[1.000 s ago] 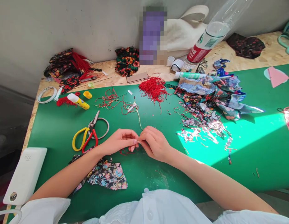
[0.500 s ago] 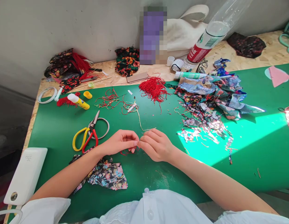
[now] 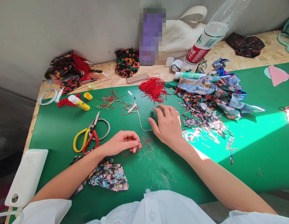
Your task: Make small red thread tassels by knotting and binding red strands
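Note:
Thin red thread point(image 3: 149, 143) trails from both sides of my left hand point(image 3: 126, 142), whose thumb and fingers are pinched on it. My right hand point(image 3: 167, 126) is spread with its fingers apart over the mat, holding nothing. Just beyond its fingertips lies a pile of red threads point(image 3: 153, 89). A pale cord point(image 3: 140, 121) runs from a small tangle with a paper strip down toward my right hand. Red-and-yellow-handled scissors point(image 3: 89, 133) rest on a silver ring left of my left hand. Floral cloth point(image 3: 110, 175) lies partly under my left forearm.
A green mat point(image 3: 193, 174) covers most of the wooden table. Fabric scraps point(image 3: 212, 96) are heaped at right. A bottle point(image 3: 200, 46) leans at the back. A glue stick point(image 3: 79, 102), a tape roll point(image 3: 48, 96) and a white power bank point(image 3: 26, 177) are on the left.
My right hand has parted from my left, moved up and right, and opened its fingers. The left hand keeps its pinch in place, and a loop of red thread now shows beside it.

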`<action>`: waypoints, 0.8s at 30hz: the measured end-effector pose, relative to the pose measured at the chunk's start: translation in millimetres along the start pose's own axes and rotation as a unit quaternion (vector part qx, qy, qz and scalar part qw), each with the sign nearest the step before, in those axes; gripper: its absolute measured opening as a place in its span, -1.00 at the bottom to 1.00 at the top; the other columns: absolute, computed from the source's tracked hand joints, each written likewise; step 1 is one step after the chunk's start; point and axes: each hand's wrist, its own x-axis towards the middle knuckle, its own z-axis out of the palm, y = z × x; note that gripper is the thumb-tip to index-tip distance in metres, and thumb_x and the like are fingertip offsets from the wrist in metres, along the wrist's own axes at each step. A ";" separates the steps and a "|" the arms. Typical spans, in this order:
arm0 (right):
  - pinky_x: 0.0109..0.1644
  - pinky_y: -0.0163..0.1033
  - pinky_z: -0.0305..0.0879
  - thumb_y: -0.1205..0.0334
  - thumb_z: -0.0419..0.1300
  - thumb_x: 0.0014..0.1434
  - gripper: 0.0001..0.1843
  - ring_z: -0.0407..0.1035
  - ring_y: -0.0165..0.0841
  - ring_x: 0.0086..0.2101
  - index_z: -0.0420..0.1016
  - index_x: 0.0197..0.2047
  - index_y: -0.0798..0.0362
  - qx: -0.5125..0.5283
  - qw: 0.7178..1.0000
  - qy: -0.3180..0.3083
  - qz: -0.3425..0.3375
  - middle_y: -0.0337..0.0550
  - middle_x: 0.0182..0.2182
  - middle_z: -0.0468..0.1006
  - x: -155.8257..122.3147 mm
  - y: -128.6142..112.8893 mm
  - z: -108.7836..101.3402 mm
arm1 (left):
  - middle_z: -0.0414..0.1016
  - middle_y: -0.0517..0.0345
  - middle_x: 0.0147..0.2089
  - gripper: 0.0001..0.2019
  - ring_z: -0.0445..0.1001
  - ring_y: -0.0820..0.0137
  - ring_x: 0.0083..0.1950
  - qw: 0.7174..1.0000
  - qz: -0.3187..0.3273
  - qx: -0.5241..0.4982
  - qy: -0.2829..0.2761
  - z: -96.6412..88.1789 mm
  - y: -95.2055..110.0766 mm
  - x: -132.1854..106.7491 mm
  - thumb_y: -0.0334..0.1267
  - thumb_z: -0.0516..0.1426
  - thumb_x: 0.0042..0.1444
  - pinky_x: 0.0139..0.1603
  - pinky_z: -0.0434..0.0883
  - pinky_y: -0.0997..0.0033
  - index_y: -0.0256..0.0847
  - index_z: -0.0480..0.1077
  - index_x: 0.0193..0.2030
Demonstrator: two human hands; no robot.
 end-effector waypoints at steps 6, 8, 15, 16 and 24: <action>0.07 0.02 0.15 0.00 -0.01 0.29 -0.49 0.24 -0.04 -0.02 0.41 0.01 0.30 -0.044 0.999 -0.019 -0.015 0.20 0.00 0.46 -1.7 2.6 1.0 | 0.50 0.11 -0.32 -0.81 0.40 0.55 -0.42 1.000 -0.002 -0.007 -0.001 -1.2 -1.3 0.3 -0.19 0.19 0.11 -0.33 0.36 0.50 -0.31 0.39 -0.32; 0.04 -0.02 0.17 0.01 0.01 0.29 -0.51 0.28 -0.08 -0.06 0.45 -0.04 0.30 -0.045 0.998 -0.006 -0.046 0.15 -0.06 0.52 -3.1 0.6 -1.2 | 0.49 0.12 -0.33 -0.81 0.40 0.56 -0.42 1.000 -0.002 -0.010 -0.002 -1.7 -2.0 0.7 -0.19 0.19 0.12 -0.32 0.36 0.50 -0.31 0.38 -0.32; -0.02 -0.06 0.18 0.11 0.08 0.26 -0.70 0.30 -0.17 -0.18 0.50 -0.22 0.18 -0.009 0.990 0.015 -0.140 0.05 -0.22 0.58 -9.1 -11.8 -6.6 | 0.46 0.14 -0.37 -0.83 0.40 0.56 -0.41 1.000 0.001 -0.008 -0.009 -3.4 -4.0 1.1 -0.22 0.17 0.14 -0.32 0.35 0.52 -0.32 0.38 -0.31; -0.04 -0.06 0.18 0.12 0.08 0.27 -0.71 0.30 -0.18 -0.20 0.50 -0.23 0.17 -0.003 0.989 0.013 -0.149 0.03 -0.24 0.58 -10.0 -13.5 -7.1 | 0.46 0.14 -0.37 -0.83 0.39 0.55 -0.41 1.000 0.002 -0.006 -0.010 -3.5 -4.1 1.0 -0.21 0.16 0.15 -0.32 0.34 0.52 -0.31 0.39 -0.31; -0.08 -0.12 0.14 0.32 0.02 0.28 -0.81 0.25 -0.25 -0.23 0.46 -0.18 0.11 0.005 0.993 0.036 -0.114 -0.05 -0.27 0.55 -8.4 -10.7 -6.7 | 0.47 0.11 -0.35 -0.80 0.39 0.54 -0.41 1.000 0.004 -0.011 -0.005 -3.2 -4.1 1.1 -0.18 0.18 0.13 -0.32 0.35 0.49 -0.31 0.38 -0.32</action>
